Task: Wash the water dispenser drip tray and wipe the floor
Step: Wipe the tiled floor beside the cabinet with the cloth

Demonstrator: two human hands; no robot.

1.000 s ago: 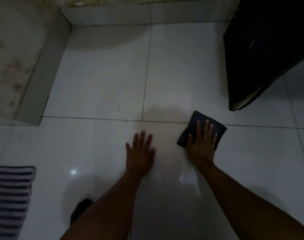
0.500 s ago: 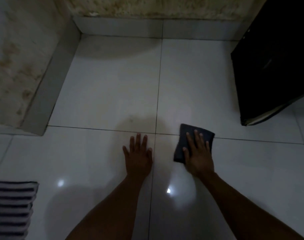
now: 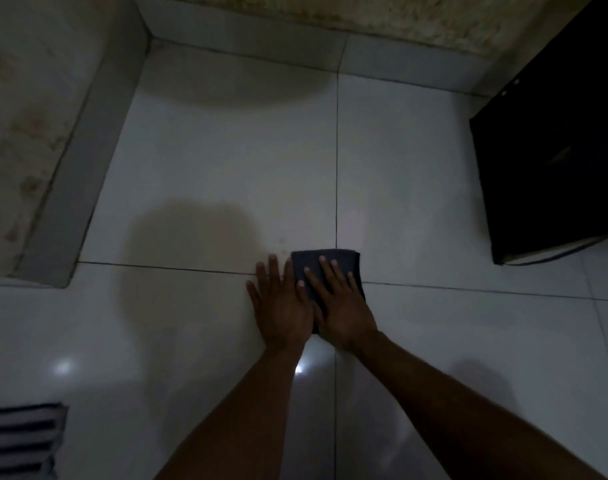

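Note:
A folded dark cloth (image 3: 311, 265) lies flat on the glossy white floor tiles (image 3: 226, 174), right where the grout lines cross. My right hand (image 3: 340, 306) presses down on it, palm flat and fingers spread over the fabric. My left hand (image 3: 280, 306) rests flat on the bare tile just left of the cloth, fingers apart, its edge touching my right hand. No drip tray is in view.
A black appliance base (image 3: 552, 161) stands at the right, close to the cloth. A grey skirting (image 3: 70, 188) and a stained wall bound the left and far sides. A striped mat (image 3: 18, 441) lies at the lower left.
My right hand has slid the cloth leftwards across the tile until it meets my left hand. The view has also tilted further forward.

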